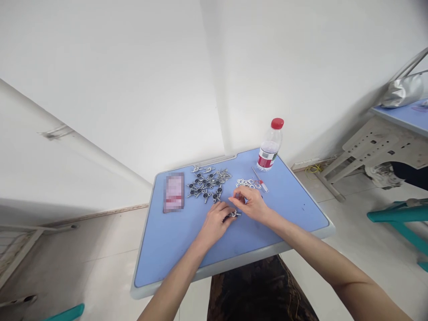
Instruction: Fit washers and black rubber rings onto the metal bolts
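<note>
My left hand (217,221) rests low over the blue desk top (174,249), its fingers closed on a small metal fitting (235,214) that pokes out past the fingertips. Just to the right and a little above it, my right hand (250,203) has thumb and forefinger brought together in a pinch. Whatever sits in that pinch is too small to make out. Beyond my left hand lies a spread of metal fittings with black round centres (204,183). Slim metal pieces (223,174) are heaped at its right side. Flat pale metal plates (245,183) lie behind my right hand, partly covered by it.
A screwdriver (262,183) with a red and clear handle lies right of the plates. Behind it stands a red-capped bottle (267,149). A pixelated rectangular object (174,192) is at the desk's left. The white wall (150,89) borders the far edge; a teal stool (401,218) stands right.
</note>
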{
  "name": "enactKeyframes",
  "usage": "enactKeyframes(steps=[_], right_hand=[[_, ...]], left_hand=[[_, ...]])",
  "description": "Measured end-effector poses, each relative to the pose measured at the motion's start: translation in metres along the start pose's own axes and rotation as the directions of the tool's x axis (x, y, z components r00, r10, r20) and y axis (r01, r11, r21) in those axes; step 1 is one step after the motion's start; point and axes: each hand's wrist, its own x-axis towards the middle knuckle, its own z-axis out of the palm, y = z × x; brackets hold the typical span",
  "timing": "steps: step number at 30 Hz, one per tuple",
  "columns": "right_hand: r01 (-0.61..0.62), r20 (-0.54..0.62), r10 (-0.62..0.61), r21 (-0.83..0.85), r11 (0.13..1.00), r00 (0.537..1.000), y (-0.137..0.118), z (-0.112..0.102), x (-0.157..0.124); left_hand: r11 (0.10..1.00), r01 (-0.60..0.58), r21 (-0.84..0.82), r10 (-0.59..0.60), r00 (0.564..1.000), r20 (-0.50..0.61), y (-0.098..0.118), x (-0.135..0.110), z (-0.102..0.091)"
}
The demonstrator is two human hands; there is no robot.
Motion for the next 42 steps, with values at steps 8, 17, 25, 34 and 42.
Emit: enactKeyframes(steps=[8,17,25,34,42], right_hand=[[-0.05,-0.014,0.052,0.082,0.995,0.999,0.006,-0.002,0.0],[-0.288,-0.142,0.422,0.537,0.793,0.896,0.002,-0.008,0.009],[-0.272,-0.13,0.415,0.576,0.771,0.901,0.003,-0.008,0.007],[-0.291,-0.103,0.416,0.564,0.773,0.904,-0.003,-0.008,0.006],[-0.312,-0.085,0.404,0.501,0.807,0.911,-0.003,-0.009,0.004]], left_hand=[[0.98,0.082,-0.179,-0.082,0.997,0.009,0.001,0.003,-0.007],[0.787,0.144,-0.6,-0.176,0.984,0.004,-0.006,0.005,-0.015],[0.712,0.156,-0.685,-0.199,0.98,0.016,-0.004,0.004,-0.021],[0.749,0.14,-0.647,-0.18,0.984,0.004,-0.007,0.004,-0.016],[0.941,0.146,-0.306,-0.149,0.989,0.013,0.004,0.006,-0.015]])
